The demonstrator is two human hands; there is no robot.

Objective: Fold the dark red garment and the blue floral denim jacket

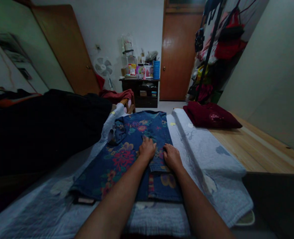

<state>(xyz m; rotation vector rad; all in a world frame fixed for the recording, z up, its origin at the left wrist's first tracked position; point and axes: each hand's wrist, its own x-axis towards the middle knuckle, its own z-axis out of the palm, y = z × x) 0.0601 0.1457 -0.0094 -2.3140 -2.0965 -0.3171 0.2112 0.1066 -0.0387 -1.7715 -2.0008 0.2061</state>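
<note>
A blue shirt with a red and orange flower print [123, 157] lies spread on a pale quilted cover. Its right side is folded inward, and a sleeve with its cuff [159, 169] runs down over the front. The other sleeve [119, 130] sticks out at the left, bunched. My left hand [147, 148] rests on the middle of the shirt, fingers slightly bent and not closed round anything visible. Along the folded right edge, my right hand [172, 156] lies palm down on the cloth, its fingers loosely apart.
The pale quilted cover [199, 146] reaches over the bed around the shirt. A folded maroon garment [211, 114] lies at the right on a wooden board [258, 146]. A large dark cloth heap [44, 129] is at the left. Behind stand a fan [103, 67] and a dark cabinet [140, 93].
</note>
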